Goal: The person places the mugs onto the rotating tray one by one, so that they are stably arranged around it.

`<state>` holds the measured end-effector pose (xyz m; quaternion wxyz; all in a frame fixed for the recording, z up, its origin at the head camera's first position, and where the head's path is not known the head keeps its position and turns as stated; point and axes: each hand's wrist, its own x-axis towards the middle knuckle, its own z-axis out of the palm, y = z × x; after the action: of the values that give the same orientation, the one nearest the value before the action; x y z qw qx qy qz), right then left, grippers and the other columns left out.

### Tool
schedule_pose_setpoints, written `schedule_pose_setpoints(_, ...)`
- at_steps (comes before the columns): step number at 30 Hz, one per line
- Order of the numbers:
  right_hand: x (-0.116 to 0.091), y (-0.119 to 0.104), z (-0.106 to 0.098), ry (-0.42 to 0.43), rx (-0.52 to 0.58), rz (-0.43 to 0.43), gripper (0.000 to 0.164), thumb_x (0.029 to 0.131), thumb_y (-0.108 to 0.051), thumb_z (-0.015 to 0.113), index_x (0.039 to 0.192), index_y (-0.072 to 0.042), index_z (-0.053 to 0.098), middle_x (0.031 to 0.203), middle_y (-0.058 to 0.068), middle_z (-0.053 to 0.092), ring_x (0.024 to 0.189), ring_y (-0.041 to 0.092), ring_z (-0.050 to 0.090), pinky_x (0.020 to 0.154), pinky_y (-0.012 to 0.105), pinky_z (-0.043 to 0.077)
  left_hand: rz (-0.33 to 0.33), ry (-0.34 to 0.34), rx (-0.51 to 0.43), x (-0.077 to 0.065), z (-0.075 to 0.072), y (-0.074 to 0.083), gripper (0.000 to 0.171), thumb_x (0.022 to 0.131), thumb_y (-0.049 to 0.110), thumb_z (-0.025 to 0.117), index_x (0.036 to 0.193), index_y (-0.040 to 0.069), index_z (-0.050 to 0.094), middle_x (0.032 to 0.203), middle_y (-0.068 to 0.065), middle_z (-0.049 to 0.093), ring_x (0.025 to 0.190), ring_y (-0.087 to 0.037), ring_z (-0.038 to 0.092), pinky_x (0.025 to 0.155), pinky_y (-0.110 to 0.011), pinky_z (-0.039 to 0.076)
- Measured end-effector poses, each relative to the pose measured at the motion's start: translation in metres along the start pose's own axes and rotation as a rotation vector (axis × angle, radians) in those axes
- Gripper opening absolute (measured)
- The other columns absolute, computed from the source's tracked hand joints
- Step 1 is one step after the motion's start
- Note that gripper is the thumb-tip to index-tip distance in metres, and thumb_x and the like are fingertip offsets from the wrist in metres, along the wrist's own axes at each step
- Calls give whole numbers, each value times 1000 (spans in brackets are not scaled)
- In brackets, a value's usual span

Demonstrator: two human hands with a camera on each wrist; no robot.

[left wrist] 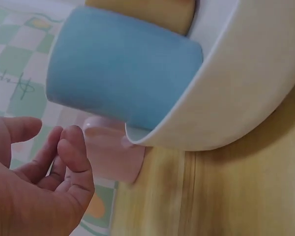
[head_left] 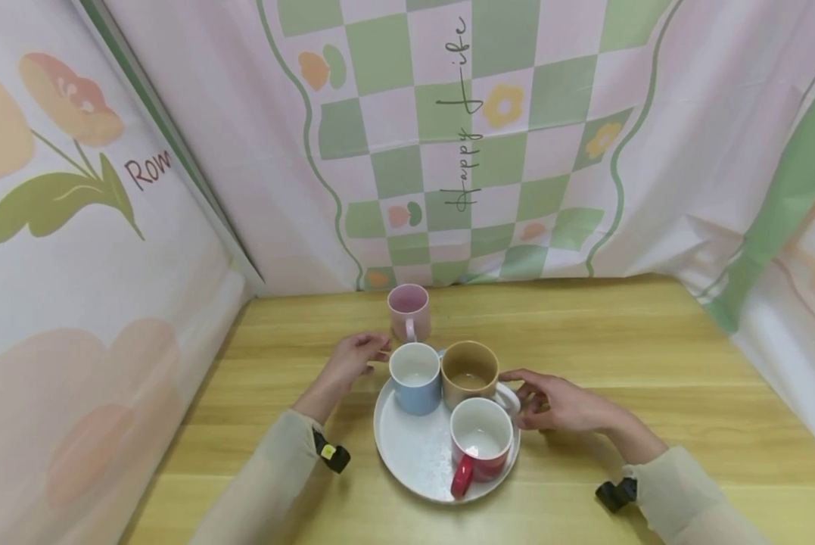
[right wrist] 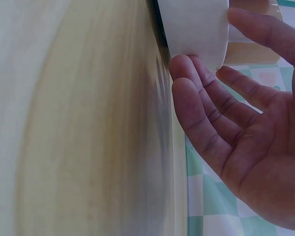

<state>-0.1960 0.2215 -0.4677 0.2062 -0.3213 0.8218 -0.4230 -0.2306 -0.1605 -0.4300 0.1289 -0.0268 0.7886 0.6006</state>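
Note:
A round white tray [head_left: 407, 454] stands on the table with three mugs in it: a light blue mug [head_left: 417, 393], a tan mug [head_left: 470, 371] with a white handle, and a red mug [head_left: 482, 443] with a white inside. Left of the blue mug, my left hand [head_left: 354, 357] hovers with loosely bent fingers, holding nothing; the left wrist view shows a gap between it and the blue mug [left wrist: 123, 69]. At the tray's right edge is my right hand [head_left: 560, 403], close to the tan mug's handle. Its fingertips [right wrist: 187, 93] are at the tray's side [right wrist: 196, 29]; contact is unclear.
Behind the tray, a pink mug [head_left: 409, 312] stands on the wooden table [head_left: 598, 333], its handle towards me. A checked cloth [head_left: 441, 166] hangs at the table's far edge, and a flowered cloth [head_left: 94, 303] hangs on the left.

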Motion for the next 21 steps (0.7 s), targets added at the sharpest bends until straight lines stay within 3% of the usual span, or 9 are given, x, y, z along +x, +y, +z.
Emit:
schedule_pose_setpoints(13,0,0,1,1,7,1,75,88,-24,75,149,-3,36,111,18,64,95,14,68,77,27,59,-33,-60,-43,27,5,-3,37,102,28,55,132,7,62,133,-14,65,114,-25,66,90,-35,55)
schedule_pose_setpoints(21,0,1,0,4,1,5,75,88,-25,75,149,-4,37,111,16,65,96,14,68,80,26,59,-48,-181,-106,39,6,-7,39,105,21,49,139,5,56,141,-16,59,123,-30,61,96,-38,55)
